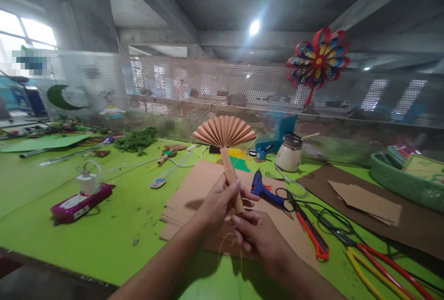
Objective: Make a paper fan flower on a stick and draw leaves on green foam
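Paper fan upright over the kraft sheet stack; left hand closed round its handle, right hand pinching the handle's bottom end. Glue gun and scissors just right of the hands, jar behind. Handle base hidden by fingers; thin yellow strand below the hands hard to make out
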Demonstrator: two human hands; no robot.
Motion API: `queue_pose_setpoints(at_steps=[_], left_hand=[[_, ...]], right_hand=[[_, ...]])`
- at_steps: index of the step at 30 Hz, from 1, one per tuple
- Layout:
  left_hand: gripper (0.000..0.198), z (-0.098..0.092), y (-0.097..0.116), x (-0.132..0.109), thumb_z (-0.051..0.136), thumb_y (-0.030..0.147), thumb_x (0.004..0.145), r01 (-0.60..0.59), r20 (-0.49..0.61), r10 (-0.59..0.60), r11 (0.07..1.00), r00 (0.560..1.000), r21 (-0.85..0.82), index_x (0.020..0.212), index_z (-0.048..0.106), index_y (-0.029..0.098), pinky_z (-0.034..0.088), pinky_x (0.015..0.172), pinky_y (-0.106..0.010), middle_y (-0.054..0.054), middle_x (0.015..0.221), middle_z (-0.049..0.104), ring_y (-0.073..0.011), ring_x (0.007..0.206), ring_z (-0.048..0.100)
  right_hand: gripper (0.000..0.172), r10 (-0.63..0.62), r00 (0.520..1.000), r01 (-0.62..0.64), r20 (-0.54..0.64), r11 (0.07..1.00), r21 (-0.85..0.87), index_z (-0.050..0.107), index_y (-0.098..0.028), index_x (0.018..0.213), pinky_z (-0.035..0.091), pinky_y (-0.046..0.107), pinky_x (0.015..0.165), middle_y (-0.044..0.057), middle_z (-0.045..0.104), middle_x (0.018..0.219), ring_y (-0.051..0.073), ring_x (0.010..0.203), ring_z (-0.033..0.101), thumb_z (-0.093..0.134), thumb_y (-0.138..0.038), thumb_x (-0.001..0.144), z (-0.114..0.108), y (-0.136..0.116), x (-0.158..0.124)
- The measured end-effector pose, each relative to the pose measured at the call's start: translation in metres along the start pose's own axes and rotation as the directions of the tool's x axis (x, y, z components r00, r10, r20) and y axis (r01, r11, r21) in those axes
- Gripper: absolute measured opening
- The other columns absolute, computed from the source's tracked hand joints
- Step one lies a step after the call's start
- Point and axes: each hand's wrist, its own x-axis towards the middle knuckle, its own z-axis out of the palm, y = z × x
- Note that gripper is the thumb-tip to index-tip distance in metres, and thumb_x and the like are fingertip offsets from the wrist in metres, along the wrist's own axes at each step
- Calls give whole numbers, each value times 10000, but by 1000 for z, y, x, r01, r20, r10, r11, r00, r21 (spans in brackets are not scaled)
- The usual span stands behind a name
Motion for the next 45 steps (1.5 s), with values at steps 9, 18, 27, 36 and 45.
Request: queue_pose_setpoints(at_steps=[9,18,27,36,45], left_hand=[[337,-6,5,5,690,400,824,-75,-65,69,993,996,-96,911,445,185,522,578,-275,17,656,611,-182,615,667],[252,-20,17,9,660,291,844,-133,-123,115,980,986,-147,942,455,183,502,565,-252,30,658,583,-156,614,640],[195,-28,25,11,640,219,834,-158,-139,136,975,981,-157,936,485,158,477,572,-227,22,642,560,-149,622,622],[299,-40,27,14,676,248,786,-151,-176,130,983,976,-108,1007,496,160,386,460,-178,25,622,586,-103,489,536],[154,-31,15,12,577,159,798,-53,-136,39,993,990,-101,934,506,144,416,469,-177,-16,639,613,-120,523,572]], right_hand=[[423,46,990,-29,131,991,-134,630,-120,545,130,217,364,24,600,443,32,317,308,782,-498,659,-8,4,-7],[532,67,981,-35,182,984,-173,687,-104,740,204,181,344,-29,551,450,39,321,375,720,-631,686,-6,13,-4],[581,75,971,-29,228,980,-199,714,-78,847,252,180,320,-11,564,467,49,313,379,677,-645,725,-4,23,-1],[395,44,968,67,248,904,-422,730,-108,711,291,212,406,37,643,570,75,410,439,653,-481,813,-16,11,-9],[315,-428,903,341,-22,749,-568,718,-152,947,472,361,758,131,698,1006,252,878,620,609,-433,855,-33,-19,-9]])
